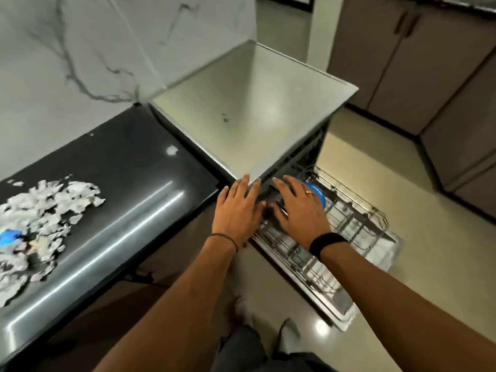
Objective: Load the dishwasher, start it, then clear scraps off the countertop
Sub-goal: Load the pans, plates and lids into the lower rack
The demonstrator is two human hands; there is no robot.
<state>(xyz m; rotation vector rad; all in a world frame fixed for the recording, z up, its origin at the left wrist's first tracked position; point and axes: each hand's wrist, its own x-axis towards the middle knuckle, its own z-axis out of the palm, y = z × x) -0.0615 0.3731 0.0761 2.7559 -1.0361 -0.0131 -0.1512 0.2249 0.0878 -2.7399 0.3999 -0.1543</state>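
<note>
The steel-topped dishwasher point(249, 108) stands open, with its wire rack point(349, 218) pulled out over the lowered door point(383, 253). My left hand point(237, 210) lies flat with straight fingers at the machine's front top corner. Beside it, my right hand point(298, 208) reaches with spread fingers over the rack's inner end, partly covering a blue round dish point(318, 194) standing there. Whether it touches the dish I cannot tell. A heap of pale torn scraps point(45, 218) lies on the black countertop point(128, 183) at the left, with a small blue object point(10, 237) among them.
A marble wall point(80, 49) backs the counter. Brown cabinets point(429, 76) line the far right across a glossy floor point(442, 264). A single pale scrap point(171, 150) lies near the dishwasher's edge. My feet point(268, 326) stand just in front of the open door.
</note>
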